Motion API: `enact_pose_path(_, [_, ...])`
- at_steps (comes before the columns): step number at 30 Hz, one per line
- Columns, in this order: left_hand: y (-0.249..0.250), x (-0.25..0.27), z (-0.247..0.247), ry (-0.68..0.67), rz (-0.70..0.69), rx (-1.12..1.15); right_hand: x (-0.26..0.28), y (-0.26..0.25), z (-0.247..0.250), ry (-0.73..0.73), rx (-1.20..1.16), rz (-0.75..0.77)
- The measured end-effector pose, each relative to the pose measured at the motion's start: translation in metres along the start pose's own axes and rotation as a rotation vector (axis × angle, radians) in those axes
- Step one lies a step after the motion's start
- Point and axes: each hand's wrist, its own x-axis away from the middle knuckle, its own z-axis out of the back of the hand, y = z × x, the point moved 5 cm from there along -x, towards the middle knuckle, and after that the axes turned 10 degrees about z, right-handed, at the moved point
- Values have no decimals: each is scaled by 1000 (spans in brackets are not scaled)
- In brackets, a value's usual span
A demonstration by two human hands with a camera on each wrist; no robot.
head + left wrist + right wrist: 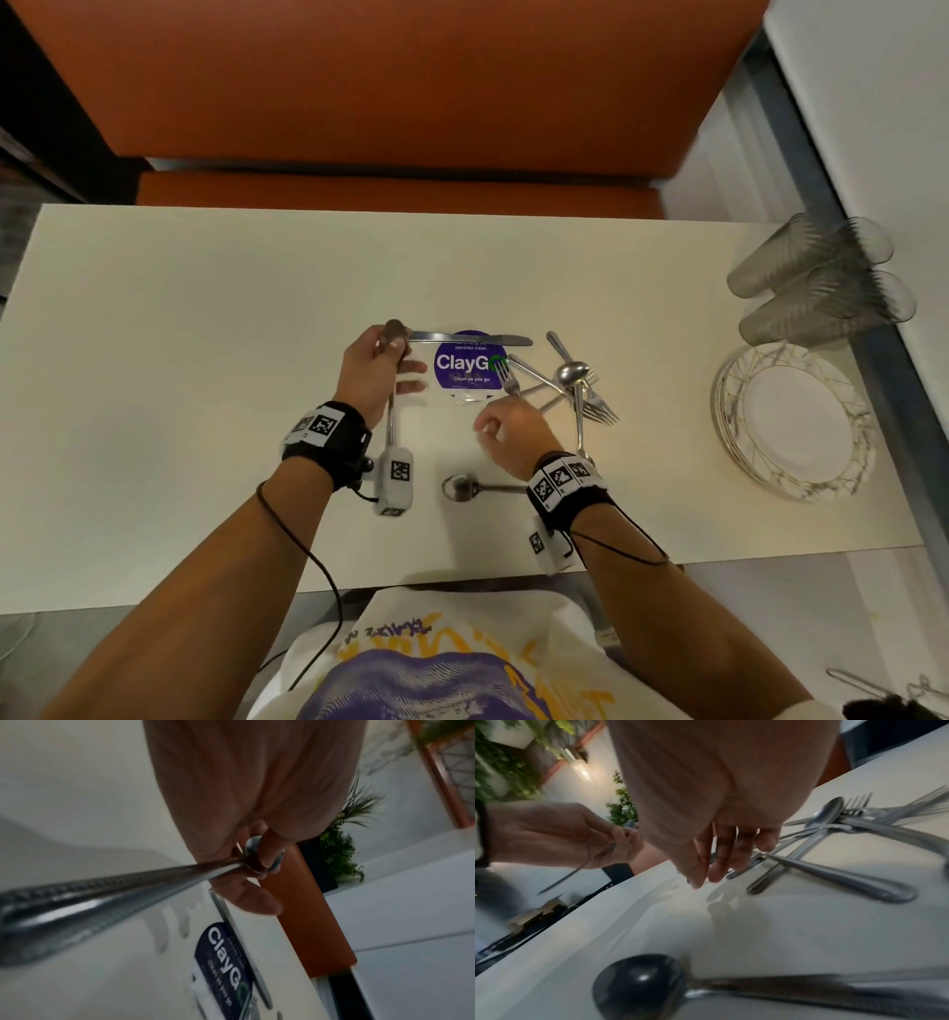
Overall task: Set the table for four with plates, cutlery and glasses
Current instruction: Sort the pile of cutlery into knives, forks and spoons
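orange seating backs the pale bench [154, 318] where our left hand [371, 374] pinches a spoon [393, 390] by its bowl while our empty right hand [508, 426], fingers loosely curled, nears the tangled cutlery pile [570, 383]; we judge these stiff, slick, light pieces best gripped mid-handle.

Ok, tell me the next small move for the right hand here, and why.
Probably lower the right hand onto the fork just beyond its fingertips and pinch it. That hand is empty, fingers loosely bent above the table, and the cutlery pile lies crossed and unsorted, while the left hand already grips a spoon.
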Motion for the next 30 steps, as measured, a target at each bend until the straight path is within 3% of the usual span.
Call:
enact_pose_path(7, [-29, 4, 0, -11, 126, -132, 3, -24, -39, -290, 103, 95])
enact_pose_path(12, [-35, 6, -1, -64, 175, -171, 1, -35, -44, -355, 198, 118])
enact_pose_path(16, [-33, 9, 0, -119, 163, -121, -5, -30, -32, -344, 19, 49])
enact_pose_path(19, [-29, 11, -4, -149, 158, -80, -17, -27, -6, -227, -188, -34])
enact_pose_path(25, [-19, 22, -30, -253, 170, -22, -45, -23, 48, 264, -510, -222])
enact_pose_path(30, [-13, 30, -52, -292, 231, -38, -53, -11, 52, 456, -535, -329])
